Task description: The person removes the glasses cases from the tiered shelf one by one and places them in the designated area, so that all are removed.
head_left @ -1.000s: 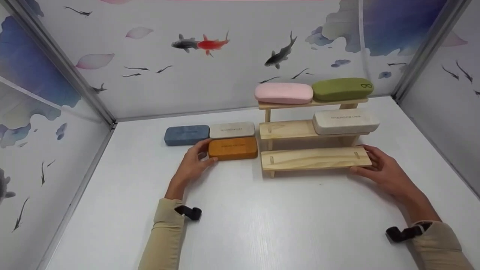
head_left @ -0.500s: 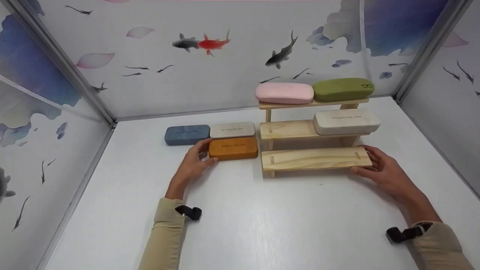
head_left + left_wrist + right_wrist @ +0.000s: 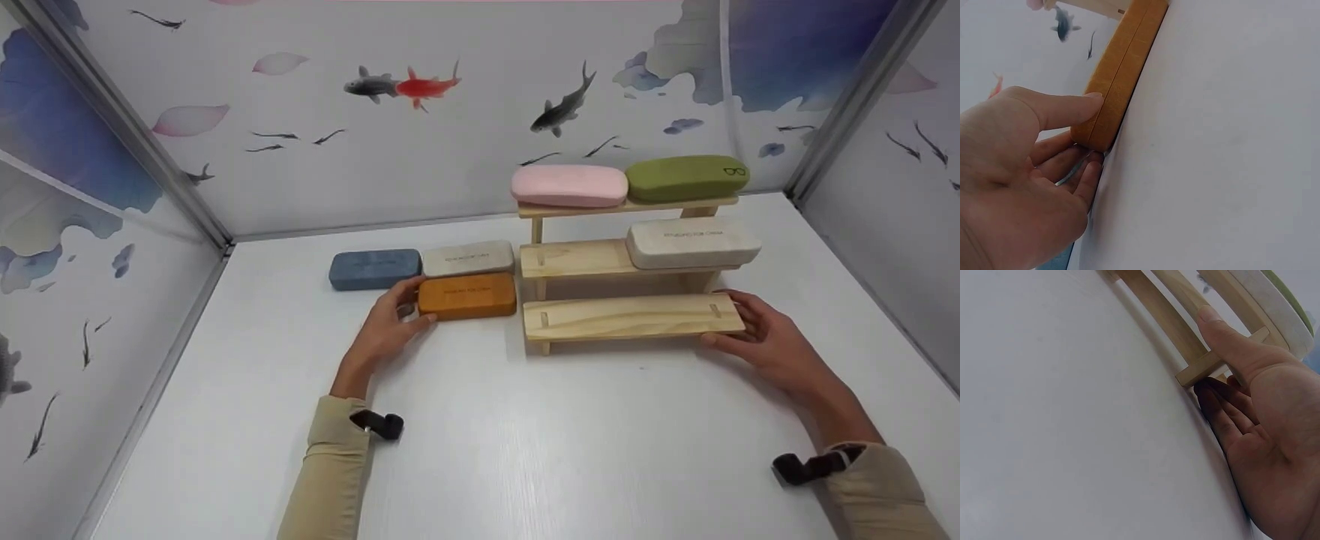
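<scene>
My left hand (image 3: 386, 326) holds the left end of an orange glasses case (image 3: 466, 296) lying on the table. In the left wrist view, the thumb presses the case's front side while the other fingers reach round its end. Just behind the orange case lies a whitish glasses case (image 3: 468, 258), slightly askew, with a blue glasses case (image 3: 375, 270) to its left. My right hand (image 3: 769, 341) grips the right end of the lowest step of a three-step wooden rack (image 3: 634, 318). Its thumb lies at the front, as the right wrist view shows, and the fingers are partly hidden behind.
On the rack's top step sit a pink glasses case (image 3: 568, 186) and a green glasses case (image 3: 688, 178). A cream glasses case (image 3: 694, 244) occupies the right part of the middle step. Printed wall panels (image 3: 300, 180) enclose the white table (image 3: 525, 450) at the back and sides.
The whitish case behind the orange one has shifted slightly to the right and turned a little, its right end farther back. Both hands, the orange case and the rack look unchanged.
</scene>
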Tool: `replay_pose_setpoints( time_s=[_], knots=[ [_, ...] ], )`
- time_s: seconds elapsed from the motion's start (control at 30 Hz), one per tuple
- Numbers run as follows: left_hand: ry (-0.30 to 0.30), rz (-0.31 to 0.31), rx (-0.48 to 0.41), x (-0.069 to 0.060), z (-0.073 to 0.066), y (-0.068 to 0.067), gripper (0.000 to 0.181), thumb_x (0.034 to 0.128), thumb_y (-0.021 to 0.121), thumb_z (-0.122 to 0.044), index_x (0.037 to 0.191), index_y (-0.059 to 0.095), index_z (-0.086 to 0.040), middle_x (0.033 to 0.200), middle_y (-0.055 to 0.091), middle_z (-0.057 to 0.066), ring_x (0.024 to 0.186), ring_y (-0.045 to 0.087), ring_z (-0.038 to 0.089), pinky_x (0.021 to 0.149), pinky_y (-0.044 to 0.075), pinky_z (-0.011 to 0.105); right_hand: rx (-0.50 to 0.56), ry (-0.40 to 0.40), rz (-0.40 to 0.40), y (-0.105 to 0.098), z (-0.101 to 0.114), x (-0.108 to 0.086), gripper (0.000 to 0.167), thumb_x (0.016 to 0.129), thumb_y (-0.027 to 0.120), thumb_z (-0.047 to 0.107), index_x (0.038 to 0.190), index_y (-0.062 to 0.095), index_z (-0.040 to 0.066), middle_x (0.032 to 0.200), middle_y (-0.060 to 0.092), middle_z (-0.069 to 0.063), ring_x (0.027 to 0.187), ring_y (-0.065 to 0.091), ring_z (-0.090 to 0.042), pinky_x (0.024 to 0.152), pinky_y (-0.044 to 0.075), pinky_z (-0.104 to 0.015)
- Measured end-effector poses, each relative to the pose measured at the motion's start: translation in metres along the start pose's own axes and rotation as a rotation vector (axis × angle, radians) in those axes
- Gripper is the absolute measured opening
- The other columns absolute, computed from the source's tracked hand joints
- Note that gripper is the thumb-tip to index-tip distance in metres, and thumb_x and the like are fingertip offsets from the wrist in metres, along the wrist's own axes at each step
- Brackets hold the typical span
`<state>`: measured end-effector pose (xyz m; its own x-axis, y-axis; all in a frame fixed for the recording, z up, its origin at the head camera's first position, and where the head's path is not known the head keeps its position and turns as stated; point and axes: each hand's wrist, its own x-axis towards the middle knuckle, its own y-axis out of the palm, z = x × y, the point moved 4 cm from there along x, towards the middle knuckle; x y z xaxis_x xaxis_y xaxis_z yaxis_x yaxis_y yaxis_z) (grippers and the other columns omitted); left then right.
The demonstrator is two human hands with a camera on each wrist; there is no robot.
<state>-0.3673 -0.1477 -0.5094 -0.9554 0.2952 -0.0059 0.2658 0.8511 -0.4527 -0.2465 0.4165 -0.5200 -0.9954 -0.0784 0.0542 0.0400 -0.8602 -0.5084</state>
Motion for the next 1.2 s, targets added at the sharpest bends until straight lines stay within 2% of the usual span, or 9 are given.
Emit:
replay_pose_setpoints(
  time_s=[0.2, 0.43, 0.7, 0.8, 1.03, 1.2],
  knots=[
    [0.009, -0.002, -0.002, 0.001, -0.001, 0.001, 0.071, 0.1003, 0.078, -0.011, 0.163, 0.046, -0.016, 0.160, 0.055, 0.013, 0.153, 0.050, 0.030, 0.132, 0.040, 0.045, 0.008, 0.003, 0.002, -0.001, 0.001, -0.001, 0.084, 0.101, 0.080, 0.025, 0.169, 0.033, 0.008, 0.152, 0.058, 0.004, 0.123, 0.062, 0.011, 0.095, 0.053, -0.005],
    [0.006, -0.011, 0.014, 0.003, 0.000, 0.003, 0.070, 0.0995, 0.080, -0.011, 0.161, 0.048, -0.014, 0.157, 0.057, 0.011, 0.151, 0.052, 0.028, 0.131, 0.041, 0.042, -0.009, 0.010, 0.006, -0.001, 0.001, -0.002, 0.084, 0.102, 0.080, 0.027, 0.169, 0.033, 0.010, 0.157, 0.056, -0.005, 0.122, 0.061, 0.012, 0.095, 0.053, -0.005],
    [0.030, -0.005, 0.025, 0.001, -0.002, 0.003, 0.069, 0.1016, 0.078, -0.012, 0.163, 0.046, -0.013, 0.159, 0.056, 0.012, 0.152, 0.051, 0.029, 0.131, 0.041, 0.045, 0.009, -0.008, -0.001, -0.002, 0.001, -0.002, 0.085, 0.103, 0.078, 0.022, 0.170, 0.029, 0.005, 0.151, 0.057, 0.005, 0.122, 0.061, 0.012, 0.094, 0.054, -0.006],
    [0.021, -0.006, 0.038, 0.001, -0.002, 0.003, 0.068, 0.1022, 0.077, -0.013, 0.163, 0.046, -0.014, 0.159, 0.056, 0.010, 0.152, 0.051, 0.027, 0.131, 0.041, 0.043, 0.010, -0.004, 0.004, -0.001, 0.001, -0.002, 0.084, 0.103, 0.078, 0.024, 0.169, 0.030, 0.005, 0.151, 0.057, 0.005, 0.122, 0.061, 0.011, 0.095, 0.054, -0.007],
    [0.009, 0.005, 0.052, 0.001, -0.004, 0.002, 0.070, 0.1027, 0.077, -0.014, 0.165, 0.044, -0.014, 0.162, 0.054, 0.012, 0.153, 0.050, 0.029, 0.132, 0.040, 0.045, 0.002, 0.016, 0.010, 0.000, 0.003, -0.002, 0.084, 0.103, 0.078, 0.029, 0.169, 0.031, 0.009, 0.158, 0.054, -0.009, 0.124, 0.060, 0.012, 0.095, 0.054, -0.007],
    [0.003, -0.009, 0.060, 0.001, -0.011, 0.002, 0.070, 0.1029, 0.077, -0.019, 0.164, 0.045, -0.012, 0.164, 0.052, 0.014, 0.153, 0.051, 0.032, 0.129, 0.043, 0.047, -0.008, 0.016, 0.008, 0.000, 0.002, -0.002, 0.086, 0.102, 0.079, 0.030, 0.170, 0.030, 0.008, 0.157, 0.055, -0.009, 0.122, 0.060, 0.012, 0.095, 0.053, -0.006]
  ],
)
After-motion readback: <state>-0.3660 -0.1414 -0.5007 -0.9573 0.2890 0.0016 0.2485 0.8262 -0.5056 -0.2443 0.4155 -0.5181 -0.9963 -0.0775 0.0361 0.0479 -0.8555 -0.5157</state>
